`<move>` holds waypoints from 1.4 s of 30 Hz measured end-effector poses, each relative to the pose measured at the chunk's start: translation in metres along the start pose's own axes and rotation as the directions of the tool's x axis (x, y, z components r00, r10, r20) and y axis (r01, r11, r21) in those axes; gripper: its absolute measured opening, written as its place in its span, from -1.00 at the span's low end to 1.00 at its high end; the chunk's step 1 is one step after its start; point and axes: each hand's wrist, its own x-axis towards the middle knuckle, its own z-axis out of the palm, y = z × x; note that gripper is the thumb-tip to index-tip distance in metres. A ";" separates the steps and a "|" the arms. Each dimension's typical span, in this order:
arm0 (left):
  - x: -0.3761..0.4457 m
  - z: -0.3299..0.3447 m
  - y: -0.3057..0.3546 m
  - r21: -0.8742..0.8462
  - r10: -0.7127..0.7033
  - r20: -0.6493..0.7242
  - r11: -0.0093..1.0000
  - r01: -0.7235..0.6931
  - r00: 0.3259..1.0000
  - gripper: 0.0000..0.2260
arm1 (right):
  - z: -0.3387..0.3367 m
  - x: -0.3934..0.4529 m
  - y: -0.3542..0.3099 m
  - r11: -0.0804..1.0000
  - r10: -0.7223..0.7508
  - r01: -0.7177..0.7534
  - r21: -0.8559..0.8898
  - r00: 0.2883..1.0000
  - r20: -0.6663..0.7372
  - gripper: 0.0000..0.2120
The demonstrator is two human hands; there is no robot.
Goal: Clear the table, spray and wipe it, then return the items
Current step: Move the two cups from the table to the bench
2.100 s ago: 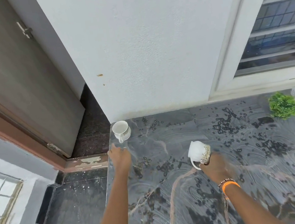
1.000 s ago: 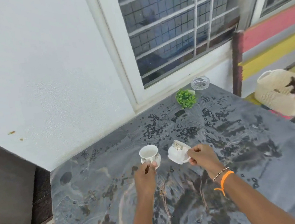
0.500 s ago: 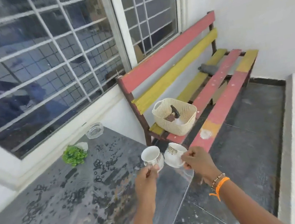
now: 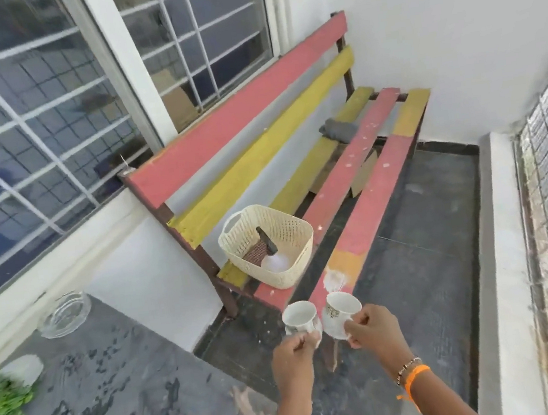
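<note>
While each hand, left hand [image 4: 292, 356] and right hand [image 4: 374, 333], pinches a small white ceramic teacup toward the slatted bench [image 4: 348, 177], clearing looks unfinished: a glass bowl [image 4: 65, 314] and green plant [image 4: 0, 403] remain on the dark marble table [image 4: 123, 398].

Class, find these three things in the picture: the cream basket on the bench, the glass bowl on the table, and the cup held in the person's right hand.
cream basket [image 4: 299, 269]: head view, on its front wall.
glass bowl [image 4: 64, 314]: head view, on its rim.
cup in the right hand [image 4: 339, 313]: head view, on its side wall.

Head camera (worn) looks down, close overhead.
</note>
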 end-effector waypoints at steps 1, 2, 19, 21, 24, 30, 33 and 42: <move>0.014 0.008 0.001 0.030 -0.012 0.011 0.999 0.012 1.000 -0.87 | -0.001 0.015 0.002 1.000 0.013 -0.013 -0.011 1.000 0.001 -0.70; 0.027 0.016 0.002 0.056 -0.029 0.016 0.998 0.028 0.999 -0.87 | -0.002 0.030 0.003 0.999 0.030 -0.029 -0.024 1.000 0.001 -0.68; 0.170 0.113 -0.067 0.272 -0.077 -0.186 0.954 0.126 0.979 -0.73 | 0.039 0.219 0.083 0.950 0.082 -0.053 -0.306 0.993 0.080 -0.75; 0.176 0.126 -0.076 0.253 -0.067 -0.222 0.960 0.124 0.973 -0.73 | 0.044 0.234 0.092 0.941 0.055 -0.017 -0.337 0.993 0.102 -0.77; 0.182 0.143 -0.085 0.185 -0.080 -0.307 0.972 0.142 0.948 -0.83 | 0.049 0.250 0.104 0.927 0.010 0.042 -0.372 0.991 0.136 -0.80; 0.197 0.169 -0.096 0.090 -0.130 -0.395 0.980 0.179 0.909 -0.84 | 0.058 0.275 0.120 0.919 -0.035 0.120 -0.375 0.974 0.225 -0.83; 0.199 0.178 -0.100 0.074 -0.153 -0.377 0.978 0.194 0.914 -0.85 | 0.061 0.282 0.126 0.922 -0.036 0.131 -0.363 0.966 0.255 -0.84; 0.196 0.188 -0.102 0.045 -0.251 -0.286 0.960 0.275 0.925 -0.89 | 0.052 0.281 0.137 0.947 -0.026 0.116 -0.300 0.957 0.289 -0.91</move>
